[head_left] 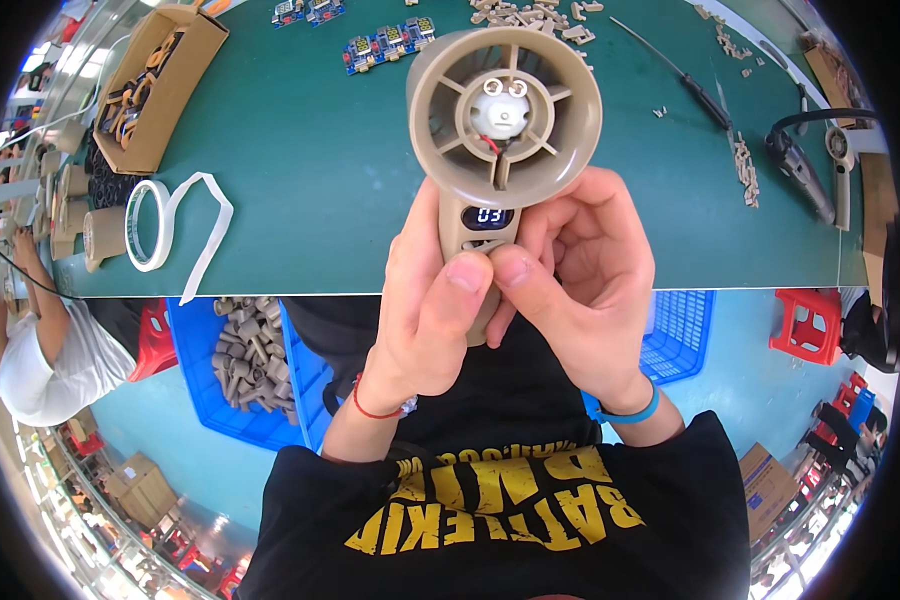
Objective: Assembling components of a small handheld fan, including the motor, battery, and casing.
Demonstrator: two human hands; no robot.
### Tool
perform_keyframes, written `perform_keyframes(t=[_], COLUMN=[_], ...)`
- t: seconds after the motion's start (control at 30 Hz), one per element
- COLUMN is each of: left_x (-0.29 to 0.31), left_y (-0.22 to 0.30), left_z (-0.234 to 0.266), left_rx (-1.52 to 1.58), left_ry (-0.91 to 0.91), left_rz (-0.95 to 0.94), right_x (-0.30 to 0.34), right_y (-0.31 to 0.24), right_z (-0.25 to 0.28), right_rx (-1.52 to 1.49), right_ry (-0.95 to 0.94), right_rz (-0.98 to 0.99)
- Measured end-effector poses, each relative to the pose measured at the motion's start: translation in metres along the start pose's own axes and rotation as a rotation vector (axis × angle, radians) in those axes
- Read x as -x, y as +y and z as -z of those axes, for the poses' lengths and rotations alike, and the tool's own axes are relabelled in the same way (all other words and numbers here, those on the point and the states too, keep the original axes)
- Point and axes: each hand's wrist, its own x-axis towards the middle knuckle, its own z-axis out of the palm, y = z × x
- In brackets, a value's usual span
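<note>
A beige handheld fan body is held up in front of me, its round open housing showing spokes, a white motor hub and a red wire. A small lit blue display sits on its handle. My left hand and my right hand both grip the handle, thumbs pressed side by side just below the display. A red cord circles my left wrist and a blue band my right.
The green worktable carries a roll of white tape, a cardboard box of parts, blue circuit boards, beige small parts and a screwdriver. Blue crates of beige handles stand below. Another person sits at left.
</note>
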Motion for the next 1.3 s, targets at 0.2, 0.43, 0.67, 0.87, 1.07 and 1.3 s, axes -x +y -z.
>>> perform_keyframes(t=[0.2, 0.43, 0.67, 0.87, 1.07, 1.3], left_x=[-0.004, -0.005, -0.004, -0.005, -0.004, -0.003], left_y=[-0.002, 0.008, 0.001, 0.003, 0.004, 0.003], left_z=[0.003, -0.004, -0.006, -0.006, -0.009, -0.006], left_rx=[-0.07, -0.021, -0.111, -0.147, -0.154, -0.22], left_ry=[-0.086, -0.055, -0.054, -0.076, -0.073, -0.088], left_rz=[-0.083, 0.087, -0.001, 0.058, 0.051, 0.032], right_x=[-0.001, -0.008, -0.013, -0.005, -0.008, -0.001], right_y=[0.005, -0.002, -0.006, -0.016, -0.018, -0.026], right_z=[0.006, 0.014, 0.02, 0.019, 0.023, 0.016], right_rx=[0.174, 0.844, 0.957, 1.05, 1.123, 1.137], right_ry=[-0.022, 0.007, -0.014, -0.018, -0.041, -0.029], right_rz=[0.215, 0.689, 0.81, 0.699, 0.817, 0.673])
